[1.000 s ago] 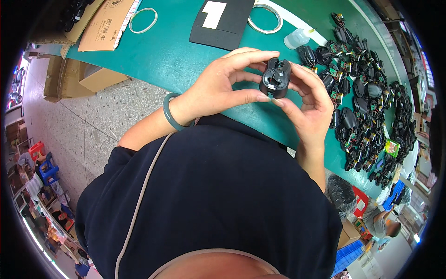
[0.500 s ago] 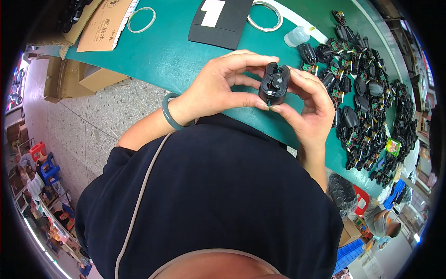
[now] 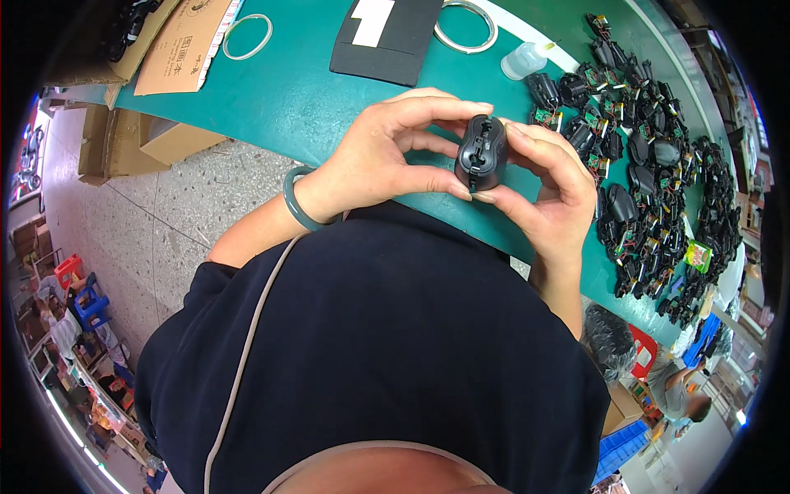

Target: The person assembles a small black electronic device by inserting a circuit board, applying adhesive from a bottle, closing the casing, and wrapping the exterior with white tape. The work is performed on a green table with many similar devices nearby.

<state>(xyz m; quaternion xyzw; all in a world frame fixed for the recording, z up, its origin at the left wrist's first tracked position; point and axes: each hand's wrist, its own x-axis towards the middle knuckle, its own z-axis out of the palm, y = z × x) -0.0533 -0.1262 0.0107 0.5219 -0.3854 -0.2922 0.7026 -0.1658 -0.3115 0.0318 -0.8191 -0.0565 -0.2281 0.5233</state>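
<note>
Between my two hands, over the near edge of the green table, I hold a small rounded black plastic housing. It has slots and recesses along the side facing up. My left hand grips it from the left, its thumb at the near end and its index finger at the far end. From the right, my right hand grips the same housing with thumb and fingers, the thumb tip close to the left thumb. Several similar black housings with green circuit boards and wires lie heaped on the right.
A translucent plastic bottle stands beyond my right hand. Farther back lie a black foam sheet, a metal ring and a thinner ring. Brown cardboard sits at the table's left, with a carton below.
The black housing has tilted in my hands and shifted slightly left. Its wide hollow showed before; now more of its outer surface and a narrower opening show. Both hands keep their grip.
</note>
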